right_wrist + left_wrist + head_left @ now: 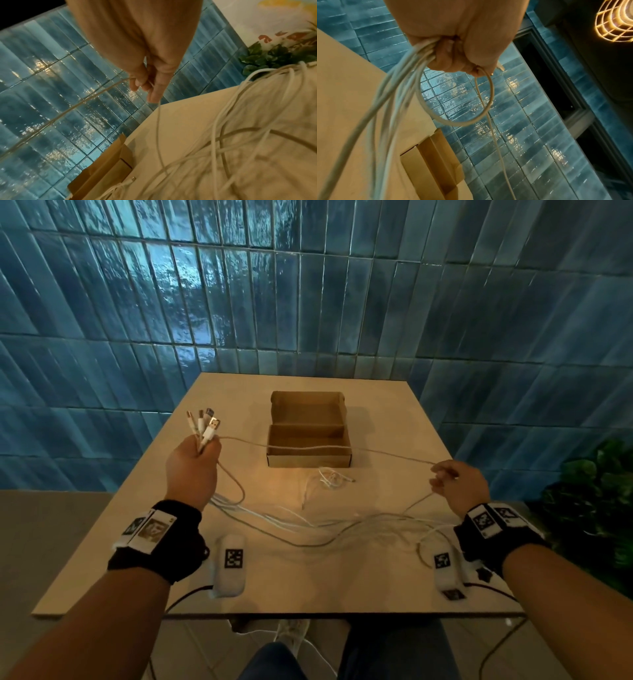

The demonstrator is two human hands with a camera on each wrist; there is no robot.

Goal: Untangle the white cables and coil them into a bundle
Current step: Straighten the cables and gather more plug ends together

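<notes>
My left hand (193,463) (453,54) is raised above the table's left side and grips several white cables (294,525) near their plug ends (205,424), which stick up out of the fist. From it the cables (388,108) hang down and trail across the table. One cable (325,445) runs taut from my left hand to my right hand (452,481) (145,83), which pinches it between thumb and fingers above the table's right side. Below my right hand the strand (159,128) drops to the loose cables (240,142) on the table.
An open cardboard box (308,436) stands at the middle of the beige table (394,412), with a small tangle of thin white cable (329,477) lying in front of it. Two white tagged blocks (230,565) (445,570) sit near the front edge. A green plant (596,494) stands at the right.
</notes>
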